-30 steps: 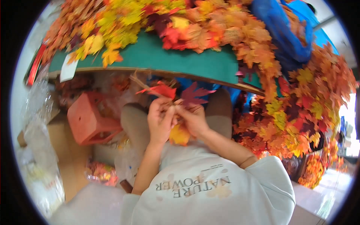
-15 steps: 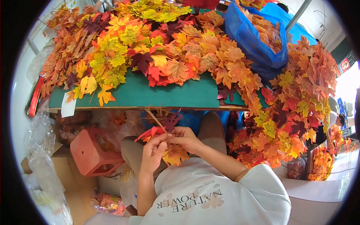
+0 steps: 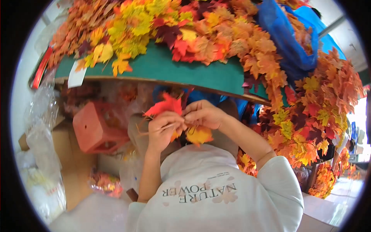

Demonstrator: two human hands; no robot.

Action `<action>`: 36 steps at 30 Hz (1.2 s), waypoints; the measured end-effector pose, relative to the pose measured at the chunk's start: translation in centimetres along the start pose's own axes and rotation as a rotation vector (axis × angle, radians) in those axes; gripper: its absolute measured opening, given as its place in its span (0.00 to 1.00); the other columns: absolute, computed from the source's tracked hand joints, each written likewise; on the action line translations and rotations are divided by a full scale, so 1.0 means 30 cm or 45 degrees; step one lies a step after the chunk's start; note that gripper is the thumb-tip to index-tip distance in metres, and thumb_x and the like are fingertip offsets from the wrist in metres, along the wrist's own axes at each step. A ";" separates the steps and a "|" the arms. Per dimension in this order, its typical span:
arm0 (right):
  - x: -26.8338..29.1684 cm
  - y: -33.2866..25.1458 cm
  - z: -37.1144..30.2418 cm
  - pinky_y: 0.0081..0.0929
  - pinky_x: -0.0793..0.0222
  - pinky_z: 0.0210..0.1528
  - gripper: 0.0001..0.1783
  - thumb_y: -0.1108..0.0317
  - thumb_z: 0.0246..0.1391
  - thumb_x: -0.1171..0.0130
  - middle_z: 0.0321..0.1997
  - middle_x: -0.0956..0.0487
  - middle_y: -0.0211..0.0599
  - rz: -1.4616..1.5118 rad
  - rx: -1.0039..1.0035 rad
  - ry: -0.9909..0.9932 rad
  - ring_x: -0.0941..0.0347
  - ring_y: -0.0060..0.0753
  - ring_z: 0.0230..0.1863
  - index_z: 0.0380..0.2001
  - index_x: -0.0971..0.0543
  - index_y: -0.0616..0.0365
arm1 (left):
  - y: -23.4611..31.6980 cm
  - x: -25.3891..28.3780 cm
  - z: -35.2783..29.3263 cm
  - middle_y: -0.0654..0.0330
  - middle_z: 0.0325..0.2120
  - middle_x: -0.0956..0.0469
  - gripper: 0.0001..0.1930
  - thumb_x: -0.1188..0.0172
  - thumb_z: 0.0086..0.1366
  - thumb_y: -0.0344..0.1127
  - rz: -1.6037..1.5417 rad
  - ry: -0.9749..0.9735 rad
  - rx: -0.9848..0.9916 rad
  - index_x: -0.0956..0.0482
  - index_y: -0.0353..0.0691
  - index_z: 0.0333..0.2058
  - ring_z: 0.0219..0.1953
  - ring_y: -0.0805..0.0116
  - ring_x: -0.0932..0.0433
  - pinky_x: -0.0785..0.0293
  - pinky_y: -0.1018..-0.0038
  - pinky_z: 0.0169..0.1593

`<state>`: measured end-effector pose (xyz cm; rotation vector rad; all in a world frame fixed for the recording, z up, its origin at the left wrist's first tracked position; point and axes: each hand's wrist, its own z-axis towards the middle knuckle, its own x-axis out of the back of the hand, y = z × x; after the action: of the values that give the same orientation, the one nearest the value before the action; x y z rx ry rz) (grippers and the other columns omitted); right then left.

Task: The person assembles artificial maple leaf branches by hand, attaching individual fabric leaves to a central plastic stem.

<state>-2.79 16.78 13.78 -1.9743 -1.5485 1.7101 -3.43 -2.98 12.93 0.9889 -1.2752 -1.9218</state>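
Observation:
Above my lap, both hands meet at an artificial maple leaf sprig. My left hand (image 3: 164, 127) is closed around its thin stems. A red maple leaf (image 3: 168, 105) rises over my left fingers. My right hand (image 3: 205, 114) pinches the sprig where the stems come together, its fingertips touching the left hand's. Beneath the right fingers hangs an orange-yellow leaf (image 3: 199, 135). A dark leaf partly shows behind the hands. The exact spot between the fingertips is hidden and slightly blurred.
A green tabletop (image 3: 154, 73) lies ahead, heaped with artificial autumn leaves (image 3: 135, 23). A blue plastic bag (image 3: 284, 46) of leaves stands at the back right; more leaves drape over the right side. An orange-red stool (image 3: 91, 125), cardboard and clear plastic wrap (image 3: 40, 143) are at left.
The view has shifted, so the table sits higher and tilted. My left hand has turned, and the red leaf now spreads upward. The brown stem that pointed up at the table no longer does.

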 end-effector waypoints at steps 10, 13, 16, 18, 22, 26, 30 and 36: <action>0.007 0.059 0.049 0.14 0.39 0.25 0.07 0.71 0.48 0.39 0.27 0.22 0.33 0.017 -0.037 0.022 0.29 0.20 0.25 0.30 0.22 0.64 | -0.057 0.025 -0.017 0.56 0.30 0.22 0.06 0.44 0.59 0.23 -0.348 0.208 0.061 0.23 0.31 0.35 0.22 0.77 0.29 0.35 0.85 0.23; 0.008 0.054 0.027 0.15 0.36 0.27 0.07 0.73 0.48 0.39 0.27 0.23 0.34 0.036 -0.132 -0.030 0.29 0.22 0.26 0.30 0.23 0.64 | -0.049 0.023 -0.029 0.55 0.28 0.22 0.06 0.47 0.61 0.24 -0.327 0.110 0.041 0.22 0.30 0.33 0.19 0.76 0.30 0.37 0.83 0.20; -0.014 0.075 0.017 0.19 0.32 0.31 0.06 0.74 0.47 0.39 0.27 0.23 0.35 0.070 -0.182 -0.064 0.28 0.24 0.27 0.30 0.23 0.65 | -0.068 0.007 -0.039 0.55 0.27 0.22 0.05 0.44 0.60 0.26 -0.389 0.028 -0.098 0.22 0.29 0.31 0.18 0.75 0.29 0.35 0.81 0.19; -0.025 0.051 0.005 0.19 0.31 0.30 0.05 0.73 0.50 0.42 0.26 0.22 0.35 0.040 -0.130 -0.089 0.26 0.24 0.27 0.30 0.23 0.64 | -0.079 0.006 -0.049 0.55 0.26 0.23 0.06 0.42 0.59 0.27 -0.520 0.015 -0.126 0.22 0.29 0.30 0.18 0.74 0.29 0.34 0.80 0.19; 0.026 -0.144 0.019 0.22 0.29 0.29 0.07 0.72 0.56 0.49 0.23 0.22 0.33 -1.404 0.648 0.586 0.25 0.26 0.24 0.34 0.24 0.63 | -0.079 0.037 -0.056 0.54 0.24 0.22 0.06 0.40 0.57 0.27 -0.499 0.162 0.066 0.21 0.29 0.32 0.17 0.74 0.29 0.34 0.83 0.19; 0.150 -0.453 0.079 0.30 0.29 0.39 0.12 0.79 0.44 0.47 0.36 0.27 0.39 -2.676 1.549 1.200 0.28 0.40 0.39 0.36 0.24 0.61 | -0.075 0.025 -0.037 0.56 0.25 0.21 0.08 0.39 0.57 0.27 -0.417 0.288 0.178 0.21 0.31 0.35 0.19 0.76 0.27 0.34 0.84 0.19; 0.269 -0.562 0.166 0.29 0.28 0.40 0.13 0.74 0.42 0.46 0.39 0.28 0.37 -3.283 1.304 1.142 0.29 0.37 0.43 0.36 0.25 0.58 | -0.083 0.002 -0.033 0.56 0.26 0.21 0.07 0.41 0.58 0.26 -0.448 0.333 0.348 0.22 0.31 0.36 0.22 0.76 0.25 0.35 0.85 0.19; 0.304 -0.607 0.152 0.25 0.26 0.33 0.08 0.71 0.43 0.46 0.31 0.27 0.32 -3.217 1.559 0.986 0.26 0.32 0.34 0.30 0.27 0.56 | -0.072 -0.007 -0.031 0.57 0.27 0.21 0.06 0.40 0.58 0.26 -0.667 0.370 0.483 0.22 0.33 0.35 0.24 0.78 0.24 0.39 0.88 0.18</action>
<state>-18.72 29.71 17.64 0.4937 -0.7647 0.1246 -2.73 -2.52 10.73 1.8773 -1.3211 -1.8261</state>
